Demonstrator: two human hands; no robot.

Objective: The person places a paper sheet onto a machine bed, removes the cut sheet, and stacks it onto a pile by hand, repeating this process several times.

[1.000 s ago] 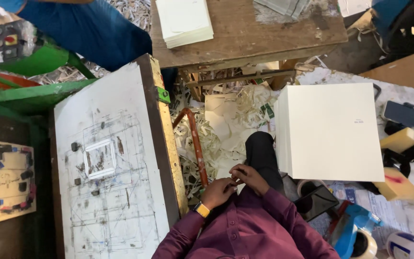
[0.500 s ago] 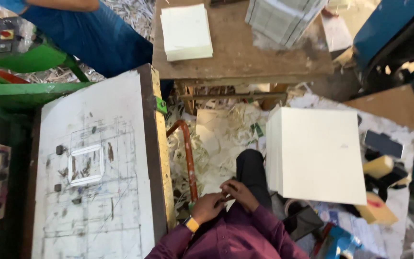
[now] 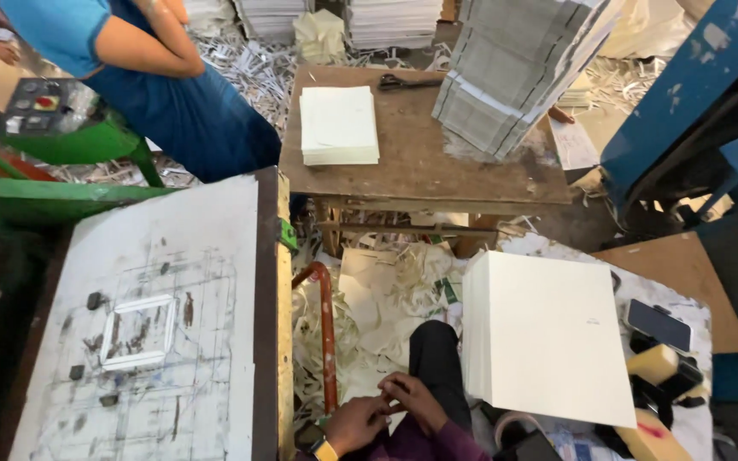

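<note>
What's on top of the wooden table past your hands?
On the wooden table lie a cream paper stack, black scissors and a leaning grey printed-sheet pile. The pile covers the tabletop beneath it.

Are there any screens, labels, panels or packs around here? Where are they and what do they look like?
Dark flat rectangular phone: right, beside the big cream sheet stack, screen off.
Grey control panel with red and yellow buttons: upper left, on the green machine.
Grey-and-white bundle of printed sheets: on the brown wooden table, leaning.

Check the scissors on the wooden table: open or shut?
Shut, as far as visible: the scissors lie flat near the wooden table far edge, blades together.
</note>
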